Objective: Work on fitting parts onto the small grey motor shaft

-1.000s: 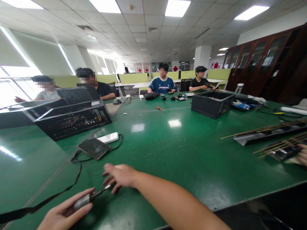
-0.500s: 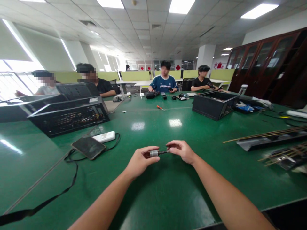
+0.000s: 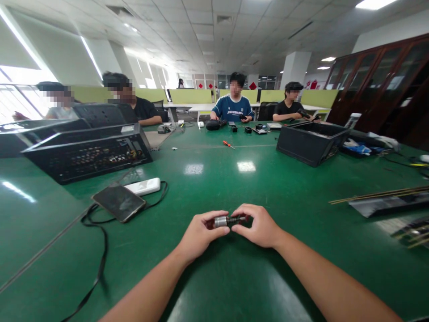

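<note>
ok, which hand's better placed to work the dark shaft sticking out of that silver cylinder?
Probably the right hand: it curls around the shaft, contact unclear, while the left hand holds the silver cylinder.

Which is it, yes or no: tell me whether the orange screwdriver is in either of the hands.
No, the orange screwdriver lies on the green table, beyond the left hand and the right hand.

Left hand point(image 3: 200, 230) had a metal cylinder point(image 3: 220, 222) pinched over a green table point(image 3: 187, 190), right hand point(image 3: 259, 227) curled round its thin end, couldn't tell if touching. Dark flat slab point(image 3: 119, 202) sat right by a white bar point(image 3: 145, 186), with an orange screwdriver point(image 3: 228, 144) lying farther back.
</note>
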Tool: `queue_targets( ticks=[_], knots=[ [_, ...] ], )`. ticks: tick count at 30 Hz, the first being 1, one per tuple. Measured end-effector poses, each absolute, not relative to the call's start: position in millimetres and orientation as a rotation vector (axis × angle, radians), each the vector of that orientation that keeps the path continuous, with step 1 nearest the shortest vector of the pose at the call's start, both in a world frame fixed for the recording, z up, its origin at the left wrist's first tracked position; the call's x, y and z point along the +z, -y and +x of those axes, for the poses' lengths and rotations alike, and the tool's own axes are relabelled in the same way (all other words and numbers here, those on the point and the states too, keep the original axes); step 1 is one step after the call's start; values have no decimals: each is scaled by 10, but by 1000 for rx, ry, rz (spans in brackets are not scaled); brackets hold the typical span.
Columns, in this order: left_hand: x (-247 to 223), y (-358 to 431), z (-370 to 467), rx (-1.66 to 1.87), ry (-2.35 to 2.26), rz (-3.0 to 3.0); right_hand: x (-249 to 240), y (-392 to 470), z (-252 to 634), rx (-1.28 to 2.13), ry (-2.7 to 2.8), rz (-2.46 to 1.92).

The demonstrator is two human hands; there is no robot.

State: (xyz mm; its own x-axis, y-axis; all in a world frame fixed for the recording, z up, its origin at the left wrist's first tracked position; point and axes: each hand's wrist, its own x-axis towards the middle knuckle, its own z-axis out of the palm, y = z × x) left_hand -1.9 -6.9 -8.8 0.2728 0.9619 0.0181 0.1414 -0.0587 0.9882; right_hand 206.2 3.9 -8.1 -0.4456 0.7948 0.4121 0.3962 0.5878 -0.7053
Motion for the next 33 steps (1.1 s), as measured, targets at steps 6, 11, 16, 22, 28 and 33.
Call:
queue_targets(
  ticks=[6, 11, 16, 22, 28, 33],
  knots=[
    [-109, 78, -7, 937, -1040, 1472, -116, -31, 2024, 708, 2052, -926],
    [-113, 85, 7, 913, -1066, 1512, -131, -44, 2027, 693, 2088, -955],
    [-118, 88, 13, 907, -1125, 1525, -147, -63, 2038, 650, 2108, -971],
    [-96, 84, 12, 931, -1156, 1508, -149, -90, 2069, 642, 2111, -971],
    [-122, 76, -1, 920, -1147, 1507, -137, -95, 2076, 657, 2107, -987],
    [-125, 70, -11, 927, -1151, 1504, -136, -91, 2072, 658, 2103, -988]
  ],
)
